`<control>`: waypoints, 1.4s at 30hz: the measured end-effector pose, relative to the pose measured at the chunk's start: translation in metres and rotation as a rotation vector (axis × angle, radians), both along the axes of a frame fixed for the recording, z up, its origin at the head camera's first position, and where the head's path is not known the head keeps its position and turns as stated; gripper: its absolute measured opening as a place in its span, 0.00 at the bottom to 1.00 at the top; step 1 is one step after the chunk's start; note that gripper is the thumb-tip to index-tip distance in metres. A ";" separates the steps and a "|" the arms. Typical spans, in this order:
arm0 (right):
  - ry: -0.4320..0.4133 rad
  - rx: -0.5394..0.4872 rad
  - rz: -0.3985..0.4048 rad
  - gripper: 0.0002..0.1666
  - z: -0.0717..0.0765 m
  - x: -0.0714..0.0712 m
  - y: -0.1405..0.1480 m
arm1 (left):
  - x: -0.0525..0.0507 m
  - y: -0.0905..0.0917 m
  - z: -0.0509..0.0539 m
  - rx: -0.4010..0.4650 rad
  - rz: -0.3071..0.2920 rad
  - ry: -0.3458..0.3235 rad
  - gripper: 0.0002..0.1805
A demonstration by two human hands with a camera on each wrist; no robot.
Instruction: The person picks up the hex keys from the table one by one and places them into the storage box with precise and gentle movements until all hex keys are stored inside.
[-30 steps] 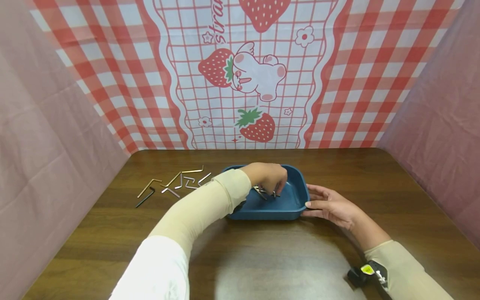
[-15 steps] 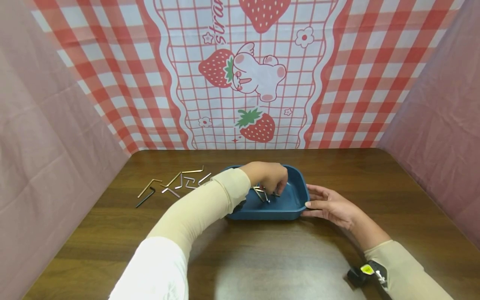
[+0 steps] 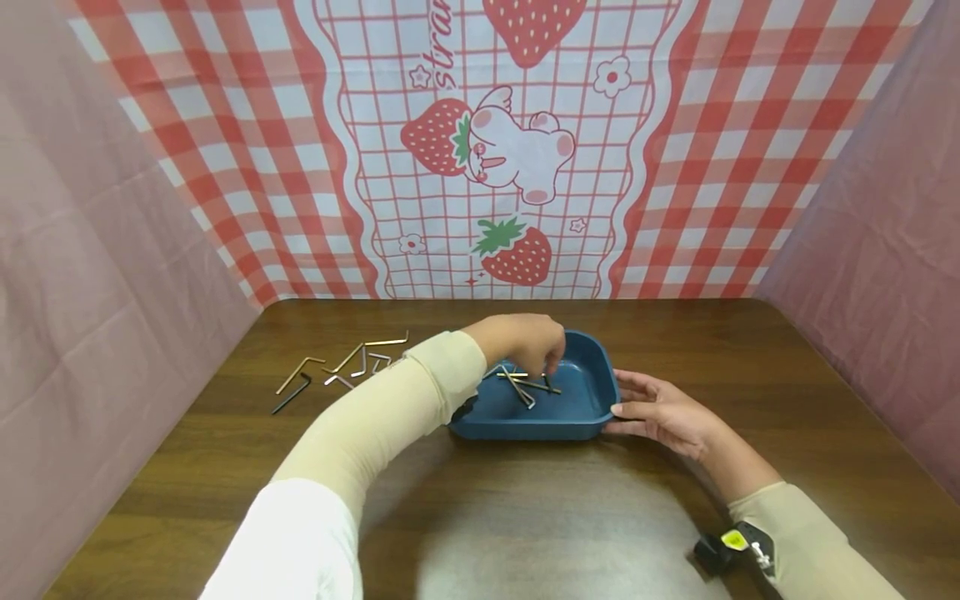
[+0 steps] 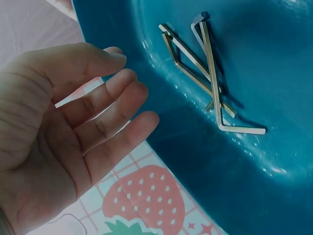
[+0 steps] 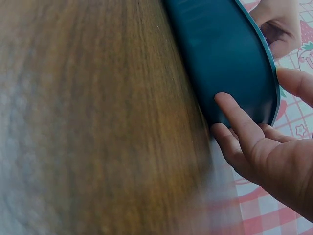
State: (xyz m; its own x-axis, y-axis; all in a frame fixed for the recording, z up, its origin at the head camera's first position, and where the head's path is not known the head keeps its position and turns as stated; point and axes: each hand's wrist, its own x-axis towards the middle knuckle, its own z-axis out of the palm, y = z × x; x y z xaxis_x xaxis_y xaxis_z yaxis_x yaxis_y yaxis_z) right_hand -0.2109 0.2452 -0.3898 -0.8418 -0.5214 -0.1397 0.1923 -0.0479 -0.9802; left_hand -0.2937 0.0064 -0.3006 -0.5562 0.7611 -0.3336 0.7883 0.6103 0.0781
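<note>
A blue tray [image 3: 532,430] stands on the table with several L-shaped hex keys [image 4: 211,73] lying crossed on its floor, some gold-coloured and some silver. Over the tray, my left hand [image 3: 531,340] hangs with loosely bent fingers. The left wrist view shows no key in that hand [image 4: 54,142], its fingertips apart from the keys. At the tray's right end, my right hand [image 3: 663,412] holds the wall: the thumb is on the rim and the fingers [image 5: 237,117] press the outside. My left forearm covers the tray's left end.
On the table's left side lie several more hex keys, among them a black one [image 3: 291,395] and a gold one [image 3: 348,358]. My left sleeve [image 3: 375,417] hides part of that area. A checked strawberry cloth [image 3: 517,250] hangs behind the table.
The hex keys under my left hand have dropped and spread on the tray floor. That hand has shifted slightly up and left. My right hand has kept its hold on the tray.
</note>
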 end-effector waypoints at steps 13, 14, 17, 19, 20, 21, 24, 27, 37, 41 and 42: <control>0.002 0.006 -0.002 0.48 0.002 0.000 -0.002 | 0.011 -0.019 0.005 0.053 -0.016 0.131 0.09; 0.001 0.006 -0.002 0.48 0.003 0.000 -0.003 | 0.011 -0.022 0.005 0.070 -0.006 0.127 0.10; 0.001 0.006 -0.004 0.48 0.003 0.000 -0.003 | 0.013 -0.032 0.007 0.107 0.019 0.121 0.11; -0.001 0.004 -0.009 0.48 0.002 0.000 -0.004 | 0.015 -0.039 0.008 0.124 0.028 0.128 0.11; -0.003 0.001 -0.009 0.48 0.002 0.001 -0.004 | 0.016 -0.042 0.009 0.131 0.029 0.132 0.11; -0.005 0.000 -0.010 0.48 0.001 0.001 -0.004 | 0.017 -0.046 0.010 0.137 0.029 0.139 0.12; -0.007 -0.004 -0.015 0.48 0.000 0.001 -0.004 | 0.021 -0.054 0.011 0.160 0.023 0.168 0.11; -0.007 -0.001 -0.016 0.48 0.000 0.001 -0.003 | 0.026 -0.062 0.010 0.186 0.008 0.204 0.11; 0.002 0.006 -0.020 0.47 0.001 0.002 -0.001 | 0.042 -0.085 0.005 0.307 0.044 0.326 0.11; 0.001 0.010 -0.015 0.48 0.002 0.002 -0.001 | 0.047 -0.090 0.004 0.328 0.065 0.373 0.11; 0.002 0.010 -0.014 0.48 0.002 0.002 -0.001 | 0.049 -0.092 0.003 0.332 0.065 0.389 0.11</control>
State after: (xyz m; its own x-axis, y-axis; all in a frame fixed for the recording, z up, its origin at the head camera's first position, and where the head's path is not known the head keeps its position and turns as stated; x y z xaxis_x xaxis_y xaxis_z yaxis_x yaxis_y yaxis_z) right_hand -0.2091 0.2438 -0.3879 -0.8494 -0.5080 -0.1434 0.1901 -0.0409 -0.9809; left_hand -0.2450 -0.0855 -0.2973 -0.6406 0.7508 0.1611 0.7589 0.6510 -0.0161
